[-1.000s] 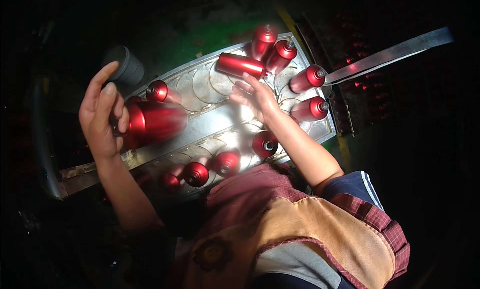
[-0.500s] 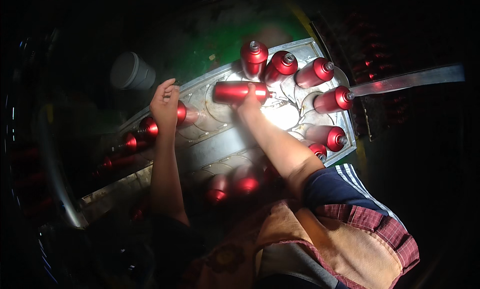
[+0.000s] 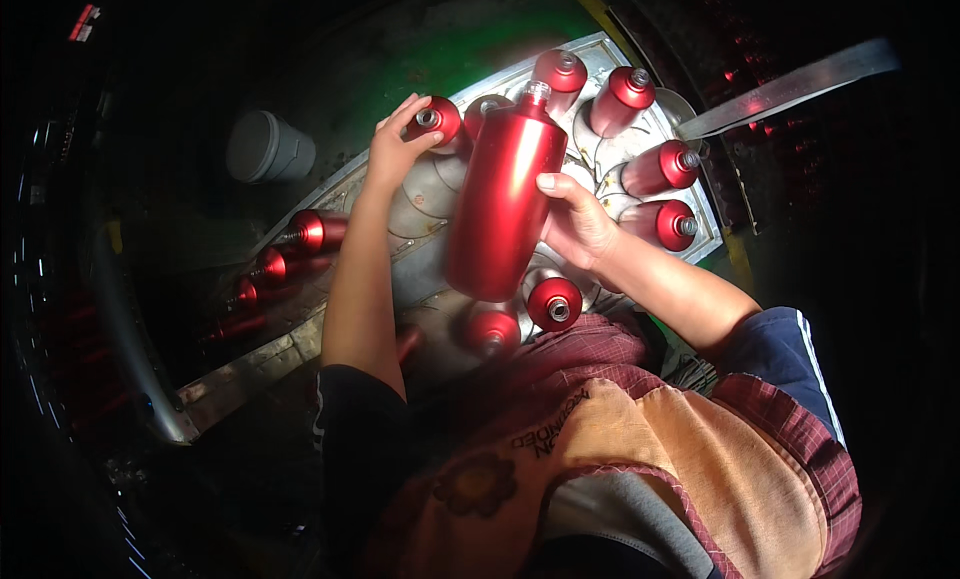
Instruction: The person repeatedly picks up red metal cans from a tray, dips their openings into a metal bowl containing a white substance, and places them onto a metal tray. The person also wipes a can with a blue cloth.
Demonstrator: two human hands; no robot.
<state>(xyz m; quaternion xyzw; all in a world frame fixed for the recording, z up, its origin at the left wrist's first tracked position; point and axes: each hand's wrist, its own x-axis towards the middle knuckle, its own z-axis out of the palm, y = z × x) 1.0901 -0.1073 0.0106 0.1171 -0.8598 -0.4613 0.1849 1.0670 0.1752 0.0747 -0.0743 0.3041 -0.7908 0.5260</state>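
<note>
Close to the camera, a metallic red bottle [image 3: 503, 204] with a clear threaded neck tilts slightly to the right. My right hand [image 3: 582, 222] grips its right side, thumb on the front, other fingers hidden behind. Farther left, my left hand [image 3: 398, 147] has its fingers and thumb around the shoulder of another red bottle [image 3: 447, 126] standing on the metal conveyor [image 3: 335, 184]. Behind the raised bottle, one more bottle [image 3: 483, 111] is partly covered. Several red bottles [image 3: 622, 101] stand around the conveyor's curved right end.
A flat metal bar [image 3: 800, 87] juts out past the conveyor's right end. To the left, a lidded white bucket [image 3: 268, 147] sits beyond the conveyor. More red bottles [image 3: 318, 229] line its dark left side, near a curved metal rail [image 3: 150, 379].
My right hand has raised its bottle from lying over the conveyor to nearly upright, closer to me. My left hand has moved right and far, and now grips a bottle.
</note>
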